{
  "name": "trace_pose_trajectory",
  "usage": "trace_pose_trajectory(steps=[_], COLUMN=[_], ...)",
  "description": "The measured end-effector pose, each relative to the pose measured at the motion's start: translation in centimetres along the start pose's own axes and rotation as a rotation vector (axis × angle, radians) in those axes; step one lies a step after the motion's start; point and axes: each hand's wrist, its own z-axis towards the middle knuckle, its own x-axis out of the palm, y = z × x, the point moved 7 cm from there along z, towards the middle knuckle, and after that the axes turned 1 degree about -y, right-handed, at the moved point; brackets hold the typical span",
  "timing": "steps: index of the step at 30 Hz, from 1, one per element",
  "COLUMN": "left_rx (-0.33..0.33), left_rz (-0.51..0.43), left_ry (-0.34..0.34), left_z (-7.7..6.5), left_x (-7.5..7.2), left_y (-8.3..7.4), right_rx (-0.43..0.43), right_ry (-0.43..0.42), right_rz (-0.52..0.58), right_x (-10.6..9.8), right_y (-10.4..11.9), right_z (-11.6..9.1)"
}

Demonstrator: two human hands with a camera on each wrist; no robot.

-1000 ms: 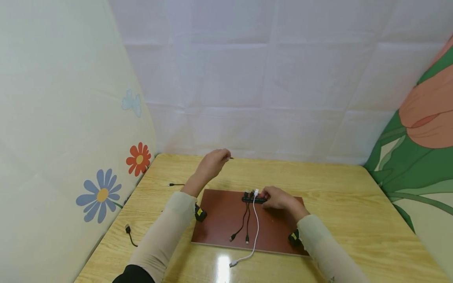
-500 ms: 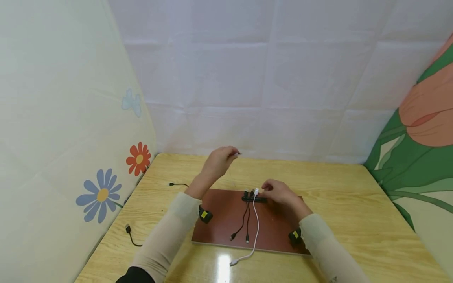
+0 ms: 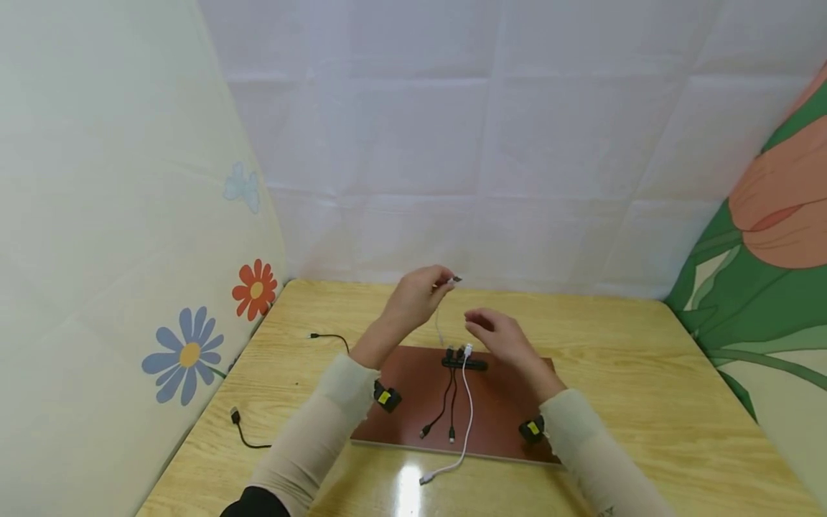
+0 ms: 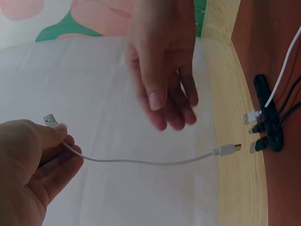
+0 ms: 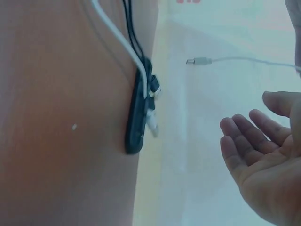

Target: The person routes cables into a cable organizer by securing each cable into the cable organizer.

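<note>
My left hand (image 3: 413, 298) is raised over the back of the table and pinches a short white USB cable (image 4: 141, 161) just behind its USB-A plug (image 4: 49, 120). The cable's other plug (image 4: 228, 149) dangles free. To the right, my right hand (image 3: 505, 336) hovers above the brown board (image 3: 388, 424) with loosely bent fingers, holding nothing. Below it, on the board, lies a black cable holder (image 3: 477, 365). Another white cable (image 3: 471, 409) and two black cables (image 3: 444, 409) sit in the holder, their USB plugs at its far side.
On the wooden table (image 3: 646, 380), left of the board, lie a black cable end (image 3: 328, 336) and a black USB plug (image 3: 235, 416) with its lead running under my left sleeve. Cloth walls (image 3: 413, 143) enclose the back and both sides.
My left hand has moved right with the white cable. My right hand has come away from the cable holder's right end and risen up and slightly left.
</note>
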Motion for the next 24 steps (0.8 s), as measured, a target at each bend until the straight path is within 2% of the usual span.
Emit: trace_pose_trajectory(steps=[5,10,14,21,24], left_rx=[0.008,0.024,0.022,-0.008,-0.040], left_rz=[-0.033,-0.101,-0.131,-0.158,-0.194], left_ry=[0.007,-0.002,-0.008,0.000,0.022], left_z=[0.1,0.3,0.3,0.4,0.3], left_x=[0.6,1.0,1.3,2.1,2.6], left_y=[-0.9,-1.7,-1.9,-1.6,-1.2], right_rx=[-0.044,-0.052,-0.042,0.029,0.016], right_ry=[0.012,0.001,-0.019,-0.010,-0.021], right_rz=[0.049,0.064,0.074,0.178,0.124], right_x=[0.5,0.8,1.0,1.0,0.7], right_y=[1.5,2.0,1.8,0.5,0.1], right_z=[-0.1,-0.3,-0.3,-1.4,-2.2])
